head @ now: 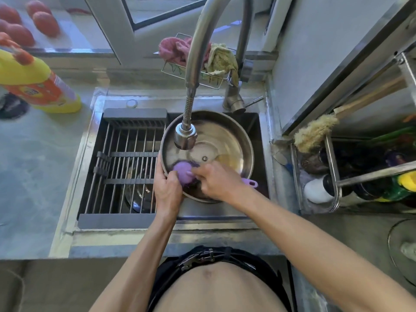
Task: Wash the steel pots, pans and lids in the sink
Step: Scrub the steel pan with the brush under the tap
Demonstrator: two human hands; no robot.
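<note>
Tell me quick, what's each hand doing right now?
Left hand: grips the rim of the lid.
Right hand: holds the purple scrubber against the lid.

Both arms are bare from the shoulders down, with no sleeves, watch, bracelet or gloves on them. The left hand [167, 190] and the right hand [217, 180] carry no rings that can be made out. The torso [221, 289], at six o'clock in the view, is uncovered. Below the bare belly sits the dark, nearly black waistband [227, 255] of trousers or shorts, fastened with a dark belt whose metal buckle [197, 260] lies at the waistband's eleven o'clock side.
</note>
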